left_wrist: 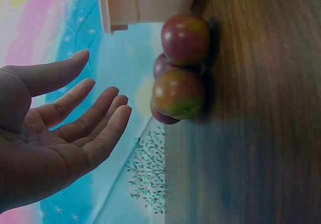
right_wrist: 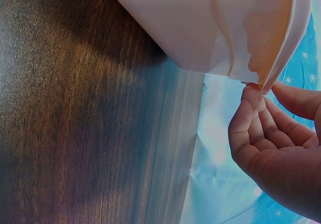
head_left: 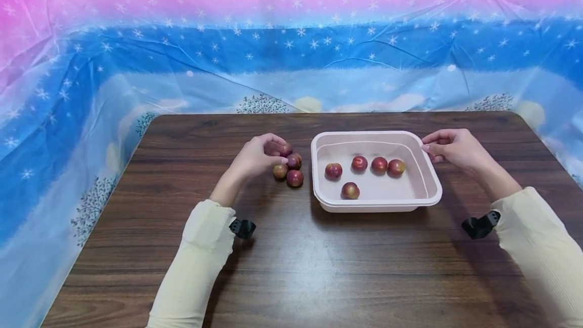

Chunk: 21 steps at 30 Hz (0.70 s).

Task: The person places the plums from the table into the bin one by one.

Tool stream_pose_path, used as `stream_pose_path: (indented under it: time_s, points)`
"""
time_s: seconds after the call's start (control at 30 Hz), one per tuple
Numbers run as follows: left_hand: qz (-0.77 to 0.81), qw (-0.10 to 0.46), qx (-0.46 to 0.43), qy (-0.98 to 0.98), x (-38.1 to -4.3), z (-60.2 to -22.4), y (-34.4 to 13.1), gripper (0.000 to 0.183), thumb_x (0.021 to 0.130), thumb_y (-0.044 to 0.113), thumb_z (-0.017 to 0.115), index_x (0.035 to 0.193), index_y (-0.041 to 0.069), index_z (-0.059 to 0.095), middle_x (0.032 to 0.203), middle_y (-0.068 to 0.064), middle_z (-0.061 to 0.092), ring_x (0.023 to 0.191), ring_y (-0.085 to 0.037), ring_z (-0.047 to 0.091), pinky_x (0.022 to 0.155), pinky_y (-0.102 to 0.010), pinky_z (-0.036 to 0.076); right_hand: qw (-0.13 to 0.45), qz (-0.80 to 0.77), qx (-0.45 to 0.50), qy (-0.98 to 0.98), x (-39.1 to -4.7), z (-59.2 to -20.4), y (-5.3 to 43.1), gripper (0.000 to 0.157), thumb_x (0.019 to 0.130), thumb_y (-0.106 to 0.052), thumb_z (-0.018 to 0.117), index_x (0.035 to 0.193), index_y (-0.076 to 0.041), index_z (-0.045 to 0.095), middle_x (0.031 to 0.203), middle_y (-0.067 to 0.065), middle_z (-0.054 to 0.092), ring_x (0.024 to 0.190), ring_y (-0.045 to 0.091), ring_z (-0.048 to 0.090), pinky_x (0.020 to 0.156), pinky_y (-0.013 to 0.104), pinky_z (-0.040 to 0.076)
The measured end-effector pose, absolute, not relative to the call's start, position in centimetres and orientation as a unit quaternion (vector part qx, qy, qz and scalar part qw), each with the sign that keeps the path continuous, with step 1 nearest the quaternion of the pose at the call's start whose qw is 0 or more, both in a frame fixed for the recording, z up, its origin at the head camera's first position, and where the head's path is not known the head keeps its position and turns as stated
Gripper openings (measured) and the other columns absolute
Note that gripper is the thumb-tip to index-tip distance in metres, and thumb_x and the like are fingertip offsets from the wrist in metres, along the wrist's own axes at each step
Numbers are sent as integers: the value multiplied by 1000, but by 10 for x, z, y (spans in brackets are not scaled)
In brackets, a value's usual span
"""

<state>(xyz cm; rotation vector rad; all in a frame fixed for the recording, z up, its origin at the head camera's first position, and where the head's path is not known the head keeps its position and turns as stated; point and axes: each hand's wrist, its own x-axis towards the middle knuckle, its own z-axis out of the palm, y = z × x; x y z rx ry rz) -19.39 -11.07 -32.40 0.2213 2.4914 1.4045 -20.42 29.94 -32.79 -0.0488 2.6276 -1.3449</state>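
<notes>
Several reddish plums (head_left: 294,178) lie bunched on the table to the left of a pale pink plastic basin (head_left: 378,202). Over this bunch hovers my left hand (head_left: 257,156), its thumb and fingers spread apart. In the left wrist view a gap separates the fingers from the nearest plum (left_wrist: 179,93), and the palm (left_wrist: 45,143) holds nothing. At the basin's right end, my right hand (head_left: 460,148) pinches the rim between thumb and fingers, as the right wrist view (right_wrist: 281,143) also shows. Several more plums (head_left: 379,165) sit spread over the basin's floor.
The dark wood-grain table (head_left: 291,267) extends around the basin to both sides and toward me. Behind it hangs a pink and blue snowflake cloth (head_left: 291,39). Small black devices (head_left: 243,228) are strapped at both wrists.
</notes>
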Motion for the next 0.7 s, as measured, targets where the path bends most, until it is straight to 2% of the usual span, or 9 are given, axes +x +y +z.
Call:
stream_pose_path:
  time_s: [0.5, 0.7]
  points:
    - [462, 151, 73, 871, -197, -341, -121, 37, 82, 8, 68, 115, -3, 54, 114, -22, 57, 106, -30, 52, 86, -39, 43, 100, -448, -17, 888, -205, -327, 299, 37, 90, -13, 57, 115, 14, 50, 81, -1, 63, 67, 10, 57, 62, 27, 51]
    - [446, 151, 76, 879, -199, -349, -124, 38, 82, 9, 68, 115, -4, 54, 114, -20, 57, 107, -29, 52, 89, -39, 41, 100, -450, -17, 887, -205, -327, 300, 37, 90, -12, 57, 115, 14, 50, 79, -2, 63, 66, 10, 57, 61, 27, 51]
